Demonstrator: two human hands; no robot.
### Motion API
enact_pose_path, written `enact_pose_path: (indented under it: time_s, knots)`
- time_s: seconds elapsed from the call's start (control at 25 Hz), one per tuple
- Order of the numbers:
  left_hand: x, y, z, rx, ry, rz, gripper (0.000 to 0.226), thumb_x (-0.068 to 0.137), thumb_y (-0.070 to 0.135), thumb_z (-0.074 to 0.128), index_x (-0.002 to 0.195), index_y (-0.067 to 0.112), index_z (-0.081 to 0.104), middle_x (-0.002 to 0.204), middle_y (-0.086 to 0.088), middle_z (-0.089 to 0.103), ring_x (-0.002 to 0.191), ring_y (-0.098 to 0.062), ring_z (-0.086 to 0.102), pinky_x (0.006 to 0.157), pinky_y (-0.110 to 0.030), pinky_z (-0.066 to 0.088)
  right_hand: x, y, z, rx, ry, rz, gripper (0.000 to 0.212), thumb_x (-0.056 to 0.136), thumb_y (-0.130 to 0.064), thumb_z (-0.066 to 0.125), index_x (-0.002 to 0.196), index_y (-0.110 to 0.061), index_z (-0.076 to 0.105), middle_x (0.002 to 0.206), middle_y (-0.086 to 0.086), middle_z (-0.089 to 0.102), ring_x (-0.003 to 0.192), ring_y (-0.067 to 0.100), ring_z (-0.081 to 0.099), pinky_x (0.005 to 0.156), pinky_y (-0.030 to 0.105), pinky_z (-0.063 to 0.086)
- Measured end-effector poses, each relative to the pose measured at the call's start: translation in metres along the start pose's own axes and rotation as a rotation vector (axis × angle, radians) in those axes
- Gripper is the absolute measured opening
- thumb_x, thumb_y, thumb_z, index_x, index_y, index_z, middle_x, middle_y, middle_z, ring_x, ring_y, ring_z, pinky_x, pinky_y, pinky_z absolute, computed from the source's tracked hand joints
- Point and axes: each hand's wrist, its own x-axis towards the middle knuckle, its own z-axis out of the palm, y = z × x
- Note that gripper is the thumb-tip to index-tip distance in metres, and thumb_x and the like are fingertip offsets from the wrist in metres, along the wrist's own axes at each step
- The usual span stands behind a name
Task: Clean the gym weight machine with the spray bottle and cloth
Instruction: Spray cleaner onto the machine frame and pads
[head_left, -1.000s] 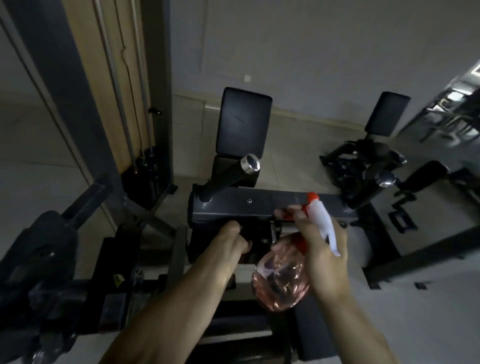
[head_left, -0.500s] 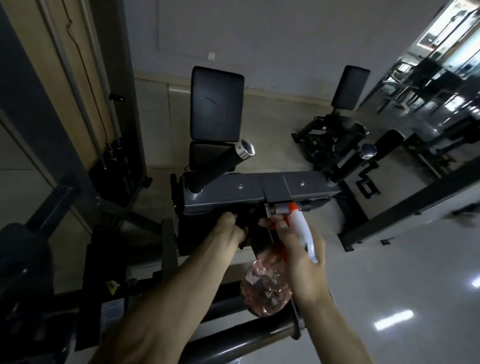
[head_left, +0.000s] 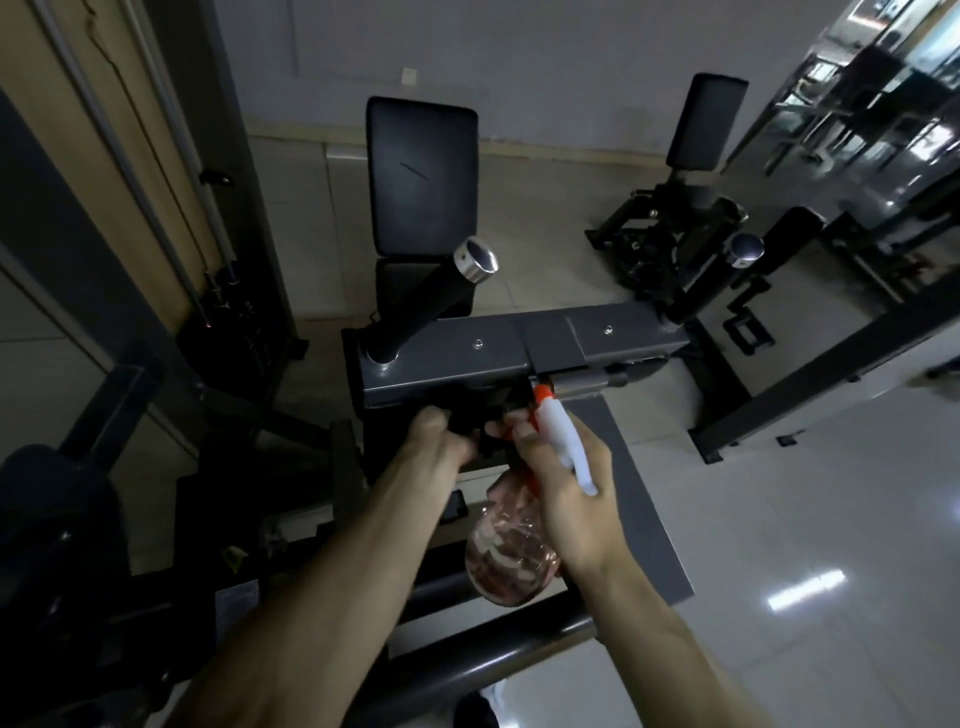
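Spray bottle (head_left: 511, 556), pink, nozzle at grey crossbar (head_left: 467, 353) of weight machine (head_left: 422, 176), clasped in right grip (head_left: 566, 493). Left grip (head_left: 436, 441) curled under crossbar on something dark; cannot tell what.

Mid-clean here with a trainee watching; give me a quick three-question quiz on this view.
1. True or false: the right hand grips the spray bottle.
2. The bottle's nozzle tip is: A blue, B orange-red, C green.
3. How many chrome-capped handles rise from the grey crossbar?
Key: 1 true; 2 B; 3 two.
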Motion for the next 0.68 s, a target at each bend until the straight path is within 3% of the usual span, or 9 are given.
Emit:
enact_pose_path:
  time_s: [0.08, 0.16, 0.2, 0.28, 0.36, 0.48, 0.56, 0.68]
  knots:
    - [-0.005, 0.003, 0.005, -0.02, 0.02, -0.045, 0.024, 0.103, 0.01, 0.046, 0.084, 0.002, 0.058, 0.085, -0.016, 0.062, 0.075, -0.028, 0.059, 0.067, -0.039, 0.049, 0.006, -0.002, 0.001, -0.013, -0.019, -0.008, 0.017, 0.104, -0.012, 0.058, 0.103, -0.001, 0.071, 0.1, 0.013, 0.076, 0.096, 0.028, 0.073, 0.082, 0.039, 0.06]
    - [-0.003, 0.031, -0.015, -0.082, 0.074, 0.005, 0.015, 0.099, 0.001, 0.051, 0.104, -0.003, 0.064, 0.1, -0.016, 0.068, 0.092, -0.029, 0.067, 0.078, -0.036, 0.055, 0.011, -0.005, 0.004, -0.008, -0.024, -0.006, 0.018, 0.104, -0.013, 0.058, 0.106, -0.003, 0.072, 0.102, 0.01, 0.077, 0.099, 0.025, 0.074, 0.088, 0.044, 0.06]
    - [-0.004, 0.043, -0.029, -0.116, 0.094, 0.058, 0.022, 0.097, -0.001, 0.052, 0.116, -0.003, 0.064, 0.11, -0.017, 0.07, 0.101, -0.029, 0.069, 0.082, -0.035, 0.058, 0.014, -0.005, 0.006, -0.003, -0.03, 0.002, 0.018, 0.104, -0.013, 0.058, 0.106, -0.004, 0.073, 0.102, 0.01, 0.077, 0.099, 0.025, 0.074, 0.088, 0.048, 0.06]
    - [-0.002, 0.057, -0.048, -0.112, 0.181, 0.151, 0.03, 0.098, 0.001, 0.052, 0.126, 0.001, 0.063, 0.122, -0.015, 0.069, 0.11, -0.029, 0.069, 0.072, -0.03, 0.06, 0.016, -0.004, 0.01, -0.003, -0.043, 0.024, 0.018, 0.105, -0.016, 0.058, 0.103, -0.007, 0.074, 0.101, 0.008, 0.078, 0.093, 0.027, 0.075, 0.084, 0.054, 0.061]
    - [0.002, 0.048, -0.049, -0.093, 0.104, 0.183, 0.021, 0.101, 0.007, 0.049, 0.112, 0.006, 0.067, 0.11, -0.008, 0.071, 0.093, -0.022, 0.069, 0.056, -0.025, 0.055, 0.016, -0.001, 0.012, -0.009, -0.058, 0.028, 0.018, 0.105, -0.018, 0.058, 0.103, -0.01, 0.074, 0.102, 0.005, 0.078, 0.093, 0.025, 0.075, 0.085, 0.049, 0.061]
    - [-0.009, 0.015, -0.017, -0.017, -0.037, 0.096, 0.03, 0.105, 0.014, 0.04, 0.086, 0.006, 0.062, 0.079, -0.013, 0.07, 0.068, -0.026, 0.061, 0.054, -0.034, 0.049, 0.016, 0.0, 0.017, -0.039, -0.085, 0.026, 0.018, 0.104, -0.018, 0.059, 0.107, -0.009, 0.075, 0.104, 0.005, 0.078, 0.1, 0.02, 0.075, 0.089, 0.037, 0.06]
    - [-0.023, 0.014, -0.012, 0.025, -0.044, 0.066, 0.031, 0.104, 0.013, 0.043, 0.08, 0.002, 0.058, 0.057, -0.016, 0.066, 0.058, -0.028, 0.059, 0.05, -0.035, 0.047, 0.019, -0.004, 0.024, -0.043, -0.104, 0.034, 0.019, 0.104, -0.02, 0.06, 0.107, -0.009, 0.075, 0.102, 0.006, 0.078, 0.092, 0.028, 0.075, 0.081, 0.045, 0.062]
    - [-0.025, 0.051, -0.048, -0.004, 0.108, 0.213, 0.023, 0.103, 0.008, 0.049, 0.08, 0.007, 0.054, 0.07, -0.012, 0.058, 0.063, -0.022, 0.05, 0.048, -0.029, 0.046, 0.022, -0.009, 0.032, -0.071, -0.124, 0.044, 0.017, 0.105, -0.02, 0.059, 0.103, -0.015, 0.075, 0.102, 0.004, 0.079, 0.075, 0.044, 0.072, 0.074, 0.06, 0.059]
